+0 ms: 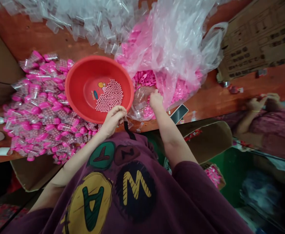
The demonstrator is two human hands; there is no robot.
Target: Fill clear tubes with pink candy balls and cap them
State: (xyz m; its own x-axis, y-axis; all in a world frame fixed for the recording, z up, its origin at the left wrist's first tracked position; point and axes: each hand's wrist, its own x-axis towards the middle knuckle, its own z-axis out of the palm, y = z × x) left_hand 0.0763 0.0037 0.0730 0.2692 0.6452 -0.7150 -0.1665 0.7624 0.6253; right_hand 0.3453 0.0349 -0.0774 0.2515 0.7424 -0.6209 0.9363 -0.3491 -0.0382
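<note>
A red plastic bowl (84, 78) sits on the wooden table and holds a heap of small pink beads (110, 96). My left hand (113, 119) rests at the bowl's near rim with its fingers curled shut on something I cannot make out. My right hand (155, 99) reaches into the mouth of a large clear plastic bag (178, 42) full of pink plastic pieces (146, 78); its fingers are buried among them and hidden.
A big pile of filled small clear packets with pink parts (40, 104) lies left of the bowl. Empty clear packets (88, 19) are heaped at the back. A phone (179, 113) lies at the table edge. Another person's hands (261, 102) work at right, near a cardboard box (261, 39).
</note>
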